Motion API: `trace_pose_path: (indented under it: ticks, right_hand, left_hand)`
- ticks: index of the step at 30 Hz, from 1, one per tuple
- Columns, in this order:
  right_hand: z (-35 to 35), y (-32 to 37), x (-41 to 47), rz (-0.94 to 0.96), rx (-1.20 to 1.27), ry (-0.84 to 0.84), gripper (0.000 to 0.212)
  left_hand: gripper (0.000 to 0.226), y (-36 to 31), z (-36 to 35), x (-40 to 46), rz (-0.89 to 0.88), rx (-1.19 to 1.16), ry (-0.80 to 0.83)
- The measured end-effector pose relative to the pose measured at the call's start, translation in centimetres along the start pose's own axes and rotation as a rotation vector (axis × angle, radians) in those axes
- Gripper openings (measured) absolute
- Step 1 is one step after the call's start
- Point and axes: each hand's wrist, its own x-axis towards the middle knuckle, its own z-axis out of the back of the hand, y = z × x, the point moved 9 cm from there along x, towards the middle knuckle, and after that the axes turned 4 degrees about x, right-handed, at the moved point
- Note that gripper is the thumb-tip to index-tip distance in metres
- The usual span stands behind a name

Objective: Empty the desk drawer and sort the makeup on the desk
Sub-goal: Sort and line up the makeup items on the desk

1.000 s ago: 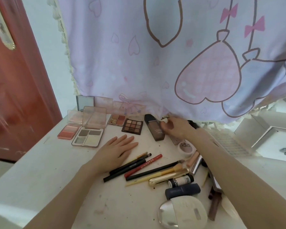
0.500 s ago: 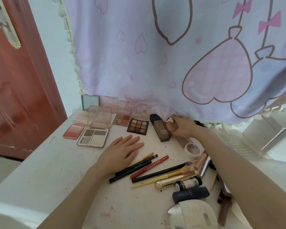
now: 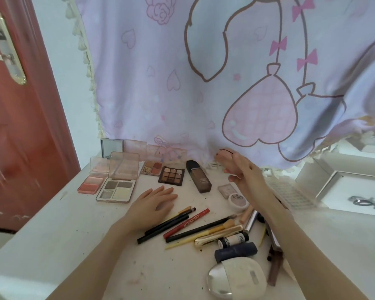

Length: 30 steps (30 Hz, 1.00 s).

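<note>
My left hand [image 3: 154, 202] rests flat on the white desk [image 3: 52, 230], fingers straight, just left of a row of pencils and brushes [image 3: 182, 224]. My right hand [image 3: 241, 173] is lifted above the desk near the curtain hem and grips a small rounded pinkish-beige item [image 3: 223, 158], which may be a makeup sponge. A brown foundation bottle [image 3: 199, 180] lies left of that hand. Open palettes lie at the back left: a pink blush [image 3: 90, 185], a four-pan palette [image 3: 116, 190] and a dark nine-pan palette [image 3: 171, 176].
A printed lilac curtain [image 3: 182, 83] hangs over the desk's back edge. A small round pot [image 3: 238, 200], a gold tube [image 3: 219, 233], a navy tube [image 3: 236, 252] and a white compact [image 3: 238, 280] crowd the right front. A red door [image 3: 20, 126] stands left.
My right hand has lifted off the desk beside the foundation bottle, carrying the small pinkish item upward. The view has tilted up slightly. My left hand stays flat in place.
</note>
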Motion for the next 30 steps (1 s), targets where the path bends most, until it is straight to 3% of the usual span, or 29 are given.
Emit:
trace_pose_path:
  ticks: [3,5,7,12,15,18,20,23,28,30]
  right_hand:
    - [-1.7,0.2,-2.1,0.017,0.273,0.116,0.093]
    - [-2.7,0.0,-3.0,0.007,0.373,0.154,0.076]
    - [-3.8,-0.4,-3.8,-0.001,0.361,0.166,0.066]
    - [-6.4,-1.3,-5.3,-0.071,0.316,0.205,0.078]
    - [-7.3,-0.8,-6.0,-0.034,0.364,0.19,0.071]
    - [-7.3,0.3,-6.7,0.072,0.425,0.194,0.066]
    - [-6.7,0.0,-6.9,0.046,0.508,0.15,0.062]
    - [-5.7,-0.3,-7.1,0.034,0.505,0.103,0.034]
    - [-5.9,0.3,-7.9,0.014,0.517,0.077,0.019]
    - [-6.2,0.2,-8.0,0.017,0.49,0.072,0.017]
  left_hand:
    - [0.033,-0.6,2.1,-0.8,0.111,-0.391,-0.156]
    - [0.028,-2.5,5.1,-2.2,0.052,-0.451,-0.385]
    - [0.029,-5.6,7.7,-3.9,-0.072,-0.477,-0.513]
    - [0.038,-11.7,10.4,-6.4,-0.339,-0.358,-0.568]
    - [0.034,-12.3,10.7,-7.1,-0.338,-0.28,-0.635]
    - [0.022,-11.7,10.6,-7.8,-0.247,-0.406,-0.697]
    - [0.029,-10.5,10.2,-7.7,-0.157,-0.602,-0.698]
    - [0.028,-9.3,9.6,-7.3,-0.106,-0.865,-0.645]
    - [0.034,-7.4,7.9,-6.6,-0.034,-1.105,-0.474]
    - [0.041,-7.2,7.7,-6.5,-0.042,-1.096,-0.433]
